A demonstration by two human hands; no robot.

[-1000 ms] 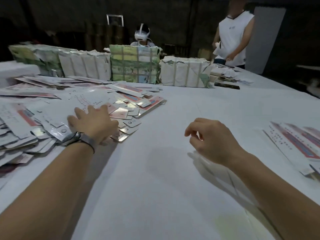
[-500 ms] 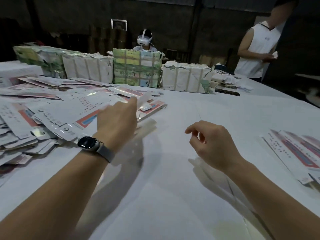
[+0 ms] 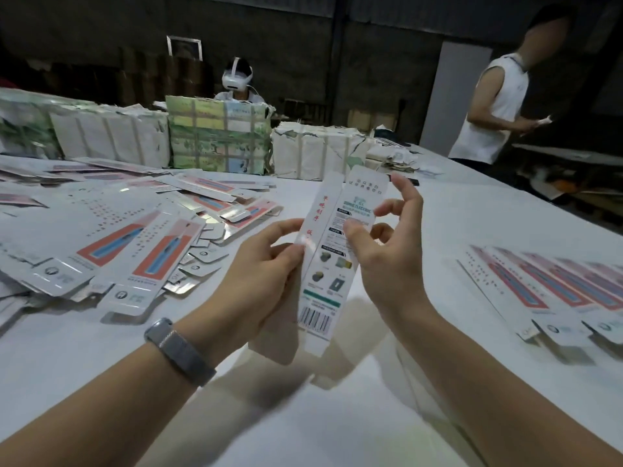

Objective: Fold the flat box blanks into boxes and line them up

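While thumbs pinch box blank (image 3: 328, 251), fingers (image 3: 406, 193) splayed

Bare worktop (image 3: 438, 210) open right of the held box blank (image 3: 332, 251), up to the row of flat blanks (image 3: 553, 284) farther right. Left of the blank, blocked by a loose heap of blanks (image 3: 135, 237). Beyond the blank, walled off by wrapped bundles (image 3: 219, 143) across the worktop; open below it.
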